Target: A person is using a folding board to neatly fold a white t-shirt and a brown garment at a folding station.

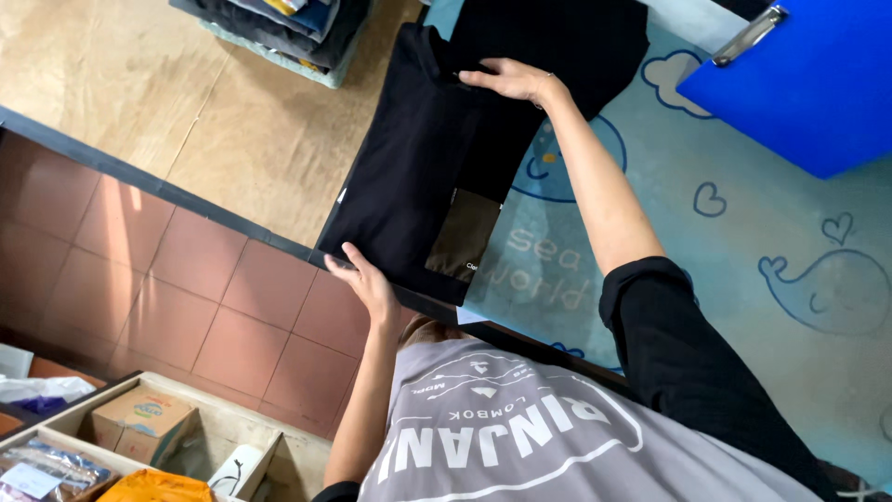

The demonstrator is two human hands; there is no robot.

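The table (279, 158) is taking up most of the view, its wooden top showing bare on the left and a pale blue mat (743, 242) with whale and heart drawings lying over it on the right; beyond its dark edge the red-brown tiled floor (139, 279) is showing. A black garment (418, 167) is lying folded across the table, partly on the wood and partly on the mat, with a brown patch (463, 234) at its near end, close to the table's edge. A blue clipboard (808, 84) is resting on the mat, well apart from the garment; a stack of folded clothes (279, 28) is sitting at the far side of the table, near the garment's collar end. Low on the left, a wooden tray (214, 437) is holding a small cardboard box (141, 420) and an orange bundle (158, 486). The right hand (509, 79) is lying flat on the far part of the garment, fingers stretched out and close together, holding nothing; the left hand (367, 279) is touching the garment's near edge at the table's rim, fingers slightly curled and spread against the cloth, pinching nothing that can be seen.
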